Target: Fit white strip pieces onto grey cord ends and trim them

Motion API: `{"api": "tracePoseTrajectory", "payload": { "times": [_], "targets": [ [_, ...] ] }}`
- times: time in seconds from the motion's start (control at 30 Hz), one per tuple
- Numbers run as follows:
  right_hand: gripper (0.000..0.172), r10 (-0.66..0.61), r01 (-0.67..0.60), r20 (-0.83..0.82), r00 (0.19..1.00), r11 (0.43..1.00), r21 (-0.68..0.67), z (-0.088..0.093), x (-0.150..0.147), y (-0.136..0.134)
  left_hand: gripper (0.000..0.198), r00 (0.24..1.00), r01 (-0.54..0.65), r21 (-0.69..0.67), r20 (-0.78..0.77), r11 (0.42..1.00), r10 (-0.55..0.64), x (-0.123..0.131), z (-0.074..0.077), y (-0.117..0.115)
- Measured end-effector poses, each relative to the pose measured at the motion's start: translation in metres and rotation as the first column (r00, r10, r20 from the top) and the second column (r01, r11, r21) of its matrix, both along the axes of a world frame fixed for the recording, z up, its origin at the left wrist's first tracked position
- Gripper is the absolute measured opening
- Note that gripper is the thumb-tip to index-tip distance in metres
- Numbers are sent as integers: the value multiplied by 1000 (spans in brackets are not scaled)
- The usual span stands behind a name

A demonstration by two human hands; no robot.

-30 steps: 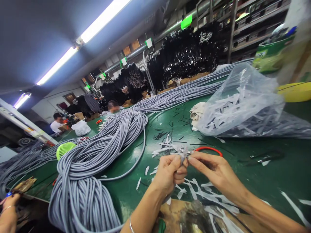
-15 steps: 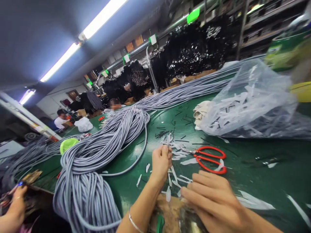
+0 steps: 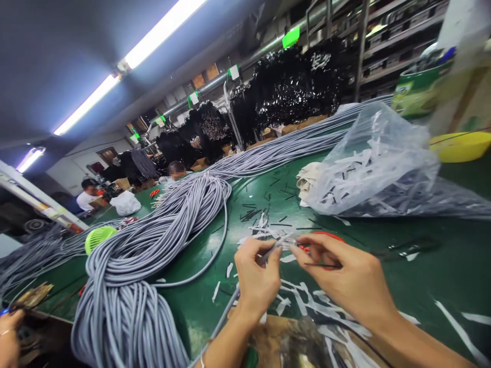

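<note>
My left hand (image 3: 256, 276) pinches the end of a grey cable (image 3: 268, 249) between thumb and fingers above the green table (image 3: 199, 286). The cable runs down under my left wrist. My right hand (image 3: 341, 276) is closed just to the right, its fingertips at the cable tip, with a thin dark strand held across the fingers. Red-handled scissors (image 3: 326, 235) lie on the table behind my right hand, mostly hidden by it. White strips and black slivers (image 3: 268, 225) litter the surface around both hands.
A big bundle of grey cables (image 3: 153, 245) runs from the left front to the far right. A clear plastic bag of scraps (image 3: 379, 168) lies at right, with a yellow bowl (image 3: 460, 145) behind it. Another person's hand (image 3: 9, 337) is at the lower left; other workers sit further back.
My right hand came up from the table's near edge to the cable tip and now covers the scissors. My left hand dropped slightly, still gripping the cable end.
</note>
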State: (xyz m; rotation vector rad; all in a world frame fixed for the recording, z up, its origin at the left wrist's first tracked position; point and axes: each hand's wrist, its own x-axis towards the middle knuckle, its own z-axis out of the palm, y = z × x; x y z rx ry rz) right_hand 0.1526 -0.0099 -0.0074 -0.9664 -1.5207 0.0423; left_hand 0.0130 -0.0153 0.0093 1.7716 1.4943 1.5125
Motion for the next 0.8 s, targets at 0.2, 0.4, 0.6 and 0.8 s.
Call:
{"api": "tracePoseTrajectory", "payload": {
  "times": [0.2, 0.4, 0.6, 0.8],
  "targets": [
    [26, -150, 127, 168, 974, 982, 142, -2, 8, -1, 11, 990, -63, 148, -114, 987, 80, -1, 2, -3],
    [31, -277, 156, 367, 888, 932, 328, 4, 7, -2, 14, 972, -12, 282, -222, 959, 78, 2, 0, -6],
    [34, -283, 135, 375, 883, 917, 375, 8, 7, -3, 14, 956, 16, 381, -277, 925, 98, 2, -1, -6],
    [35, 73, -90, 188, 980, 992, 85, -1, 4, 4, 15, 946, 53, 347, -319, 936, 64, 3, -3, -7]
  ]
}}
